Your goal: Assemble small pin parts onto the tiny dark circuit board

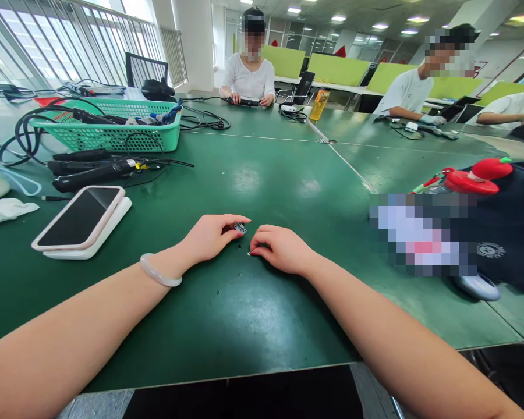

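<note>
My left hand (209, 235), with a pale bangle (159, 272) on its wrist, pinches a small flat dark piece with light markings (240, 228) between thumb and fingers. Its exact kind is too small to tell. Close by on the right, my right hand (282, 247) is closed in a pinch low over the green table (262, 314). A tiny white piece (249, 254) shows at its fingertips. Between the two hands a tiny black bit (239, 246) lies on the tabletop. The hands are apart from each other.
At left lie a phone (81, 218) on a white box, black cabled devices (94, 171) and a green basket (113, 125). A dark bag (502, 233) with a red-topped bottle (475, 177) is at right. Several people (248, 78) sit at the far side.
</note>
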